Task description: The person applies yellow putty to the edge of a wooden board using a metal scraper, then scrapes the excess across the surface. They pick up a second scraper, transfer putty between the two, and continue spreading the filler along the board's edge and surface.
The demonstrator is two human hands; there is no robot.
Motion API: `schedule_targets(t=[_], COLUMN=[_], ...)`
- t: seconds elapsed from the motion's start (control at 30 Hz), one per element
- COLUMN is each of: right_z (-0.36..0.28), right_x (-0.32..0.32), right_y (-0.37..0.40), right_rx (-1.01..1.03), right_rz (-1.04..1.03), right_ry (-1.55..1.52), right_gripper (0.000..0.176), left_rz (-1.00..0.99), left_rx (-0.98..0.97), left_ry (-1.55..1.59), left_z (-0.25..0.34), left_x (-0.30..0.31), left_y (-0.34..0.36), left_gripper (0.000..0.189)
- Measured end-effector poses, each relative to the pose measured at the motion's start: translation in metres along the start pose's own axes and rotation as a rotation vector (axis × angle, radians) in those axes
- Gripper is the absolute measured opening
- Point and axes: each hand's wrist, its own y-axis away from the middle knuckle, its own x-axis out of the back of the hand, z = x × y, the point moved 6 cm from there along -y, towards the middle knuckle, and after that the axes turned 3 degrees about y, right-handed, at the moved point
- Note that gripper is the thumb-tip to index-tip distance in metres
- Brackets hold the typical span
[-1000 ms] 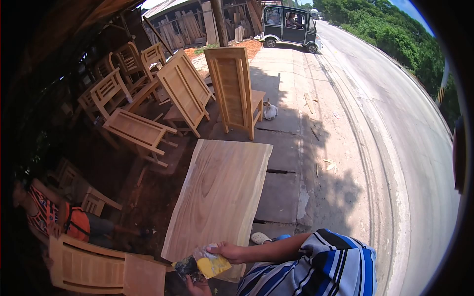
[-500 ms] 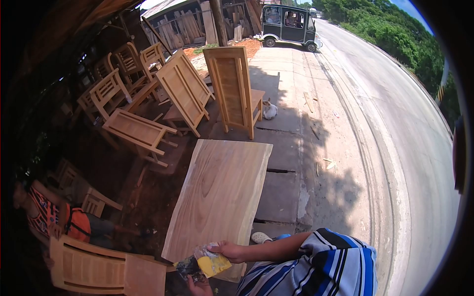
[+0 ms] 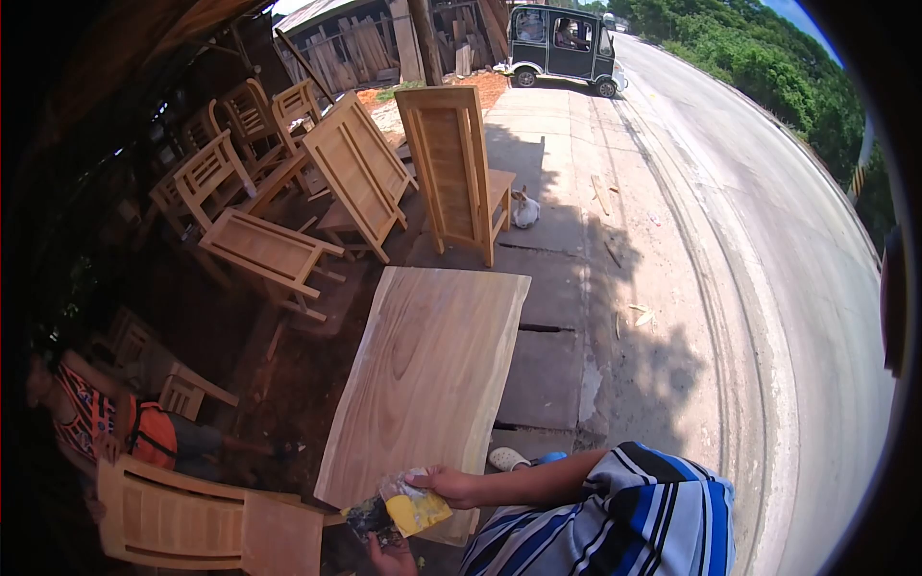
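My right hand (image 3: 444, 486) reaches in from the right and pinches the upper edge of a clear plastic packet (image 3: 417, 512) with yellow contents. Below it, my left hand (image 3: 392, 557) is closed on a plastic packet with dark contents (image 3: 368, 518). The two packets touch and overlap. What fills them is too small to make out. Both hands are over the near end of a pale wooden slab (image 3: 427, 370) with wavy edges.
Wooden chairs (image 3: 456, 173) stand and lean at the back left, several more in the shade. A person (image 3: 144, 422) sits at left behind a wooden chair (image 3: 182, 518). A white animal (image 3: 525, 211) rests on the pavement. A dark three-wheeler (image 3: 562, 53) stands beside the road (image 3: 749, 192).
The packets and both hands have shifted very slightly to the right. The view has moved a little; the rest looks the same.
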Motion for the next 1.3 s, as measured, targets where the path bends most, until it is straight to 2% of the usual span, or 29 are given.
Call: schedule_targets(t=[0.23,0.33,0.43,0.5,0.53,0.57,0.63,0.83,1.03,1.23,1.3], right_z=[0.003,0.005,0.007,0.008,0.009,0.009,0.007,0.002,0.007,0.011,0.010], right_x=[0.001,0.002,0.003,0.005,0.004,0.003,-0.002,-0.010,-0.011,-0.006,-0.005], right_y=[-0.002,-0.004,-0.004,-0.005,-0.006,-0.005,-0.003,0.003,-0.002,-0.010,-0.011], right_rx=[-0.007,0.000,-0.008,-0.014,-0.024,-0.027,-0.036,-0.058,-0.058,-0.042,-0.042], right_rz=[-0.012,0.006,-0.003,0.011,0.015,0.019,0.029,0.005,0.006,0.009,0.005], right_ry=[-0.017,-0.011,0.006,0.013,0.021,0.015,0.003,0.033,0.021,-0.020,-0.019], right_gripper=[0.029,0.029,0.029,0.029,0.029,0.028,0.028,0.027,0.027,0.029,0.029], left_rz=[0.012,0.112,0.078,-0.017,-0.062,0.010,0.157,0.113,0.187,0.162,0.041], left_rx=[-0.016,-0.029,-0.017,0.006,0.010,-0.011,-0.049,-0.064,-0.053,-0.064,-0.027], left_ry=[-0.009,0.005,-0.024,-0.014,-0.006,-0.015,-0.030,-0.027,0.013,0.014,0.104], left_z=[0.001,0.001,0.001,-0.001,0.000,0.000,0.000,0.000,-0.001,0.000,0.000], left_x=[-0.002,-0.008,0.003,0.043,0.044,0.052,0.022,0.033,0.046,0.046,0.035], left_y=[0.004,0.009,0.006,-0.017,-0.018,-0.017,-0.005,-0.007,-0.006,-0.007,-0.002], left_gripper=[0.016,0.015,0.015,0.020,0.022,0.020,0.015,0.014,0.016,0.018,0.016])
